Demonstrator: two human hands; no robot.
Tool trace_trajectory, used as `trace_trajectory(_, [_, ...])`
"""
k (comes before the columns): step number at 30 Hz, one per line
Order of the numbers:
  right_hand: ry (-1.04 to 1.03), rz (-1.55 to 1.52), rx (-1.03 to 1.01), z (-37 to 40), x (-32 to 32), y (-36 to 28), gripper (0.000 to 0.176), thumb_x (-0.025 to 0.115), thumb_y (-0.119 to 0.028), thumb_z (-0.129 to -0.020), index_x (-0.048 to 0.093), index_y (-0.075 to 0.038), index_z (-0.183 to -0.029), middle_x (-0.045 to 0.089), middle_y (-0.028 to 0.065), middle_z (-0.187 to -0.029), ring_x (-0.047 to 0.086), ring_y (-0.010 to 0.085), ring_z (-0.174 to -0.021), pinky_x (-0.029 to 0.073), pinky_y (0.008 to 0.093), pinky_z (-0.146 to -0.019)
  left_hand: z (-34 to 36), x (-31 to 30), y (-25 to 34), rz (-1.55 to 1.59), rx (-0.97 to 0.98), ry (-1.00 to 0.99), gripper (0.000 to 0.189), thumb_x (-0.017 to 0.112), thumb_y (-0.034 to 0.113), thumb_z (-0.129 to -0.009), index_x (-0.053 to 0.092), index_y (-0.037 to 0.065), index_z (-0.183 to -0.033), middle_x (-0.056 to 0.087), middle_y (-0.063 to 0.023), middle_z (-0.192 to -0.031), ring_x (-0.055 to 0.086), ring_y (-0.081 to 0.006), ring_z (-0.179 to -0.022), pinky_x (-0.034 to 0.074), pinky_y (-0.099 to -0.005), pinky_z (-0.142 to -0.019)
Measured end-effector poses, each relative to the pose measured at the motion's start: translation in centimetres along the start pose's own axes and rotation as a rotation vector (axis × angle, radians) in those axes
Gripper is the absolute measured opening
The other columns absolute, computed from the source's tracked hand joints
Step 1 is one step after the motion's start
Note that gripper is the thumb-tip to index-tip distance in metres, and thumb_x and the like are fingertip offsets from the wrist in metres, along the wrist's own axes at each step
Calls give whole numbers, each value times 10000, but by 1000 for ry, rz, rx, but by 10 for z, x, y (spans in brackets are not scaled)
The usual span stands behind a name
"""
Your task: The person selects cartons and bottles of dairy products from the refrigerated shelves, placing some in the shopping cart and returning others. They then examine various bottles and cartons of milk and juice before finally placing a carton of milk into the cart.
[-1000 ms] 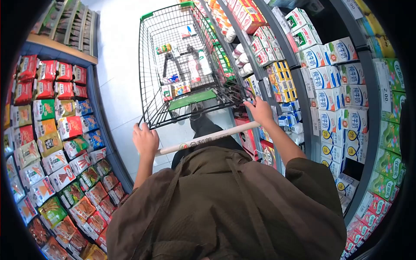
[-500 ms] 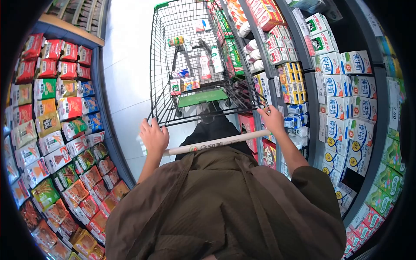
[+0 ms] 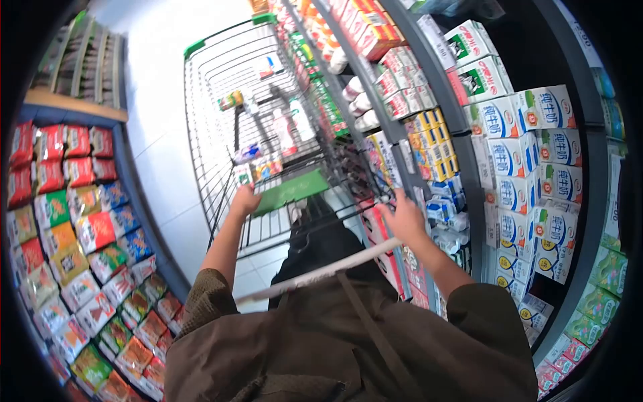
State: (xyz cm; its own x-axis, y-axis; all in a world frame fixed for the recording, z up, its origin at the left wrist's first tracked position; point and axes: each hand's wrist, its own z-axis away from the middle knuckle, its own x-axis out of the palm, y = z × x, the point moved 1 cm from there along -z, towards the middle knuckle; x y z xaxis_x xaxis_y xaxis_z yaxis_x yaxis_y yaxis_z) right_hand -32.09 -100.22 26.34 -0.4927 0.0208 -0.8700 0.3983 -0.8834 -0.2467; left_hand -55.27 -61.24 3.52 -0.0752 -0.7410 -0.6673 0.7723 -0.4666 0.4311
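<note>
A wire shopping cart [image 3: 201, 115] with green corners stands in front of me, turned a little. My left hand [image 3: 246, 199] is off the pale handle bar [image 3: 321, 271], over the cart's rear part beside the green panel [image 3: 292, 191]. Its fingers are curled, and what they hold is hidden. My right hand [image 3: 404, 218] is closed at the rear right corner of the cart, by the bar's right end. Inside the basket lie a pink bottle [image 3: 284, 130], a white-and-green bottle [image 3: 301, 120], a colourful pack [image 3: 231, 100] and several small packs near the rear.
Bagged snacks [image 3: 94, 228] fill the sloping display on the left. Close on the right, shelves hold white-and-blue milk cartons [image 3: 514, 194], yellow packs [image 3: 432, 144] and green cartons [image 3: 599, 295]. Pale tiled floor [image 3: 157, 161] runs between the left display and the cart.
My left hand has left the bar's left end and moved forward to the cart's rear. The cart now appears angled and farther left. My right hand stays by the right corner.
</note>
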Motion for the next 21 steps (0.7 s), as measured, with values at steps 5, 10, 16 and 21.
trace_trajectory(5, [42,-40,-36,-4,-8,-12,691,678,-511,-906,451,-64,-1381,667,269,-1093,666,482,-950,548,536,-768,-108,34,-88,-93,-247,-136,720,735,410,-798,567,-41,-1334,583,-249,-1381,575,-355,-1285,482,-406,-1047])
trace_trajectory(10, [51,17,-66,-10,-8,-15,570,691,-486,-909,491,-78,-1252,686,180,-965,690,417,-860,556,496,-692,-175,58,-107,-154,-314,-160,1051,658,618,-828,364,-192,-1430,388,-364,-1512,396,-396,-1439,347,-394,-1183])
trace_trajectory(16, [41,-57,-65,-15,-8,-16,572,702,-474,-904,510,-73,-1264,704,177,-1043,698,398,-917,559,489,-749,-158,38,-25,-115,-532,207,757,760,439,-760,576,-81,-1278,611,-213,-1279,600,-329,-1223,509,-402,-1015])
trace_trajectory(21, [-38,-73,-11,-19,-14,-21,614,670,-501,-925,488,-47,-1298,679,226,-1080,678,436,-959,541,505,-779,-180,69,-45,-52,-638,459,497,767,413,-772,654,26,-1063,689,-169,-1103,682,-336,-1024,557,-413,-876])
